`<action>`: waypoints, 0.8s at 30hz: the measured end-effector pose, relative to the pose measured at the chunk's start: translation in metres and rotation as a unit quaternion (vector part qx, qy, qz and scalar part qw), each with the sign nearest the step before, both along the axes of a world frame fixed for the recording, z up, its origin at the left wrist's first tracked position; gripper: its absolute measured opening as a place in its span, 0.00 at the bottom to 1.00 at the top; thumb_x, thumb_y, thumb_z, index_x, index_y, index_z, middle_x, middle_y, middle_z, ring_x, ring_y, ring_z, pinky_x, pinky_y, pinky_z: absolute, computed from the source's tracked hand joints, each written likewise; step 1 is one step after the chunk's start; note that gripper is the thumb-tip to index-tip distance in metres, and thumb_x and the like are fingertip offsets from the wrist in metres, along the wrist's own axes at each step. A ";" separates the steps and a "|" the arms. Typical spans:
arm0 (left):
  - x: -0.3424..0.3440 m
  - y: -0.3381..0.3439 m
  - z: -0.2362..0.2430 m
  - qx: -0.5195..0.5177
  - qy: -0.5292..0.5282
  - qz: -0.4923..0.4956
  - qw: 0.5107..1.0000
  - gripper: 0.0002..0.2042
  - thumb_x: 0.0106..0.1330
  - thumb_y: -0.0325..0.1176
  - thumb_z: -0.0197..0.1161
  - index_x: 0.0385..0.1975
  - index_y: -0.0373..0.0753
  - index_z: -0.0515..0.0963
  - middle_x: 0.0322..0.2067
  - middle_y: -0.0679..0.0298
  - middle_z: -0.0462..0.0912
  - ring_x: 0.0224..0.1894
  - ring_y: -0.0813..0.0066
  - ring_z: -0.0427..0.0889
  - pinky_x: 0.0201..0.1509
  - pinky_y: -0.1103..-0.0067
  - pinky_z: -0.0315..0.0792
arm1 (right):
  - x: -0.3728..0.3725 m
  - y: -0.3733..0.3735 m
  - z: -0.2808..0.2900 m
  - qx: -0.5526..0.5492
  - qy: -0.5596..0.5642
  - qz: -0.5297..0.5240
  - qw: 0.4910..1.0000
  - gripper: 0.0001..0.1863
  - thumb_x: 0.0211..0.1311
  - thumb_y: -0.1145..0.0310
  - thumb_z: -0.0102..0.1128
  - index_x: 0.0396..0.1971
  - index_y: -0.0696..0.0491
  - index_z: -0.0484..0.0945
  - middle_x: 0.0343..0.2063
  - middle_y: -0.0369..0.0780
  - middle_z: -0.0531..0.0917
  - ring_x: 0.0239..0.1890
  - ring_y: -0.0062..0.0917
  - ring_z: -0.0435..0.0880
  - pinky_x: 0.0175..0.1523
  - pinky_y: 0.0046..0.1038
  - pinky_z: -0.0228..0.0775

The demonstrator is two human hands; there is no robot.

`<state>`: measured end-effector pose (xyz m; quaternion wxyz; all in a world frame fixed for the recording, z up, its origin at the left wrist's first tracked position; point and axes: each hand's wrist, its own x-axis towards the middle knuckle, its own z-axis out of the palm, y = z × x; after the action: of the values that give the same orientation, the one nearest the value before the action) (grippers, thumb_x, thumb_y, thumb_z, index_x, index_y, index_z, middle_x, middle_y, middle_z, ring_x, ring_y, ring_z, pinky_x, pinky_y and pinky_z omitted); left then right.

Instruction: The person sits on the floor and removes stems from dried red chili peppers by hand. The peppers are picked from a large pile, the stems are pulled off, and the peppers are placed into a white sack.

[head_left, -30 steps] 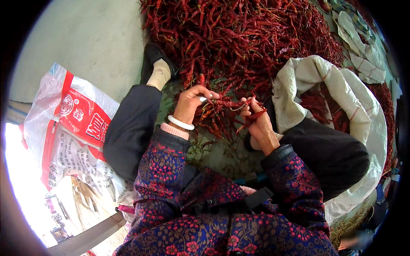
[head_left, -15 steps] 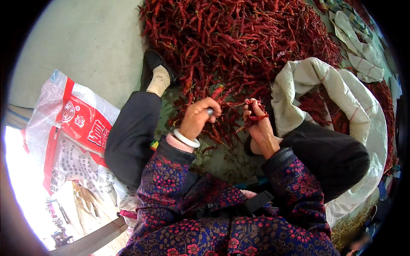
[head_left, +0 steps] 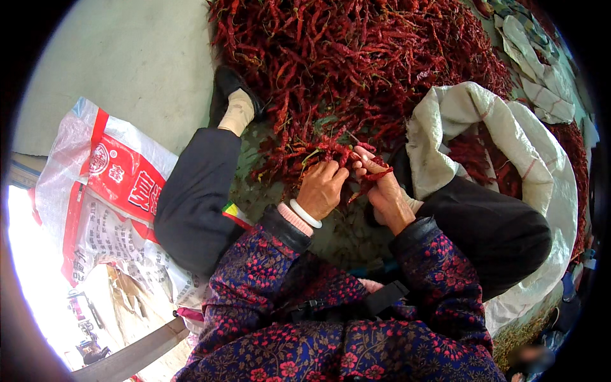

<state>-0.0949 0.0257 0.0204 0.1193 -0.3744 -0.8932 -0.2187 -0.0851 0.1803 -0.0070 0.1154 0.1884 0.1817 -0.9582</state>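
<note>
Right hand (head_left: 389,197) partly closed, thumb and fingers pinching slender, wrinkled red chillies (head_left: 379,174). Left hand (head_left: 320,191) just beside it, fingers curled, tips hidden; cannot tell what it grips. Beyond both, a broad heap of red chillies (head_left: 363,63) on pale grey floor (head_left: 140,70). Off-white woven sack (head_left: 541,172) holding chillies stands by the right knee.

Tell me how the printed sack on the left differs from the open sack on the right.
The printed sack carries a large red panel; the open sack is mostly plain off-white. The open sack shows red peppers inside; the printed sack shows no contents. The printed sack is beside the left leg, the open sack beside the right leg. Both have whitish material.
</note>
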 end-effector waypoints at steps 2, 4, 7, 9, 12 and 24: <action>0.001 0.001 -0.001 -0.016 0.003 -0.005 1.000 0.04 0.50 0.25 0.51 0.26 0.37 0.70 0.24 0.60 0.67 0.29 0.64 0.71 0.33 0.73 0.68 | 0.001 -0.001 0.004 0.041 0.009 0.020 0.999 0.16 0.57 0.76 0.52 0.46 0.61 0.68 0.33 0.39 0.76 0.31 0.19 0.73 0.32 0.17 0.67; 0.000 0.002 -0.001 -0.028 0.016 -0.007 0.999 0.04 0.50 0.25 0.51 0.26 0.37 0.70 0.24 0.61 0.67 0.29 0.65 0.71 0.33 0.73 0.68 | 0.002 -0.001 0.004 0.082 0.030 0.037 0.995 0.16 0.56 0.76 0.52 0.46 0.62 0.68 0.33 0.39 0.76 0.31 0.19 0.73 0.32 0.17 0.66; -0.001 0.002 0.000 -0.047 0.048 -0.012 0.998 0.03 0.51 0.27 0.52 0.24 0.37 0.71 0.23 0.61 0.67 0.29 0.66 0.71 0.33 0.73 0.67 | 0.003 -0.002 0.004 0.138 0.059 0.054 0.987 0.16 0.55 0.76 0.54 0.45 0.62 0.69 0.32 0.38 0.77 0.30 0.18 0.73 0.32 0.18 0.66; -0.001 0.002 -0.001 -0.072 0.067 -0.027 0.995 0.03 0.51 0.28 0.53 0.22 0.37 0.72 0.23 0.62 0.68 0.28 0.67 0.71 0.34 0.74 0.66 | 0.003 -0.002 0.009 0.168 0.051 0.063 0.983 0.15 0.54 0.75 0.55 0.43 0.61 0.71 0.30 0.37 0.77 0.28 0.18 0.73 0.32 0.18 0.65; -0.001 0.001 -0.001 -0.077 0.081 -0.055 0.992 0.04 0.50 0.29 0.53 0.21 0.37 0.73 0.22 0.62 0.69 0.27 0.68 0.70 0.33 0.74 0.66 | 0.006 -0.005 0.025 0.267 0.038 0.095 0.958 0.12 0.53 0.74 0.57 0.39 0.57 0.74 0.26 0.35 0.77 0.27 0.17 0.73 0.32 0.18 0.65; -0.034 -0.028 0.071 0.113 0.000 0.000 0.994 0.19 0.46 0.18 0.52 0.41 0.37 0.72 0.46 0.58 0.70 0.50 0.57 0.67 0.55 0.69 0.60 | 0.002 0.006 0.019 0.318 -0.046 0.004 0.947 0.04 0.53 0.72 0.57 0.29 0.53 0.76 0.22 0.31 0.75 0.22 0.13 0.68 0.25 0.17 0.58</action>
<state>-0.1293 -0.0021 0.0913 0.1607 -0.3582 -0.8629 -0.3184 -0.0830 0.1867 0.0120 0.0615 0.2580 0.4722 -0.8406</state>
